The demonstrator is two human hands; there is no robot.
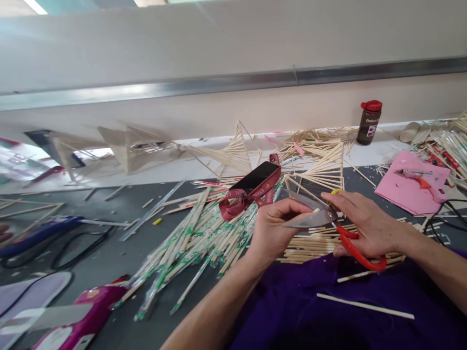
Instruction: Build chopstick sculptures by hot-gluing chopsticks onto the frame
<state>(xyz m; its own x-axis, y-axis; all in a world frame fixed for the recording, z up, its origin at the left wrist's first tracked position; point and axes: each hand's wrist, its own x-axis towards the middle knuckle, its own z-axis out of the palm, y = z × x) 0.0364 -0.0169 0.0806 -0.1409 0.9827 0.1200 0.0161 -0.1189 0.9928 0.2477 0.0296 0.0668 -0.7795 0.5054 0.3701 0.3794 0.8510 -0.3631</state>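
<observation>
My right hand [372, 221] grips a pair of scissors [346, 238] with red-orange handles. The metal blades are spread and point left, toward my left hand [275, 228]. My left hand is closed in a pinch, and the pale end of a thin wooden stick shows between its fingertips and the blades; the rest of that stick is hidden. A small yellow piece [335, 191] is at my right fingertips. Loose chopsticks [302, 250] lie in a row under both hands. One more chopstick [365, 306] rests on the purple cloth [292, 311] over my lap.
Wrapped chopsticks [200, 238] are heaped left of my hands, with a phone [255, 176] and red lanyard behind. Stick frames [321, 167] stand near the wall. A bottle [369, 124], a glue gun [419, 177] on pink paper [392, 192] and a magenta tool [87, 311] lie around.
</observation>
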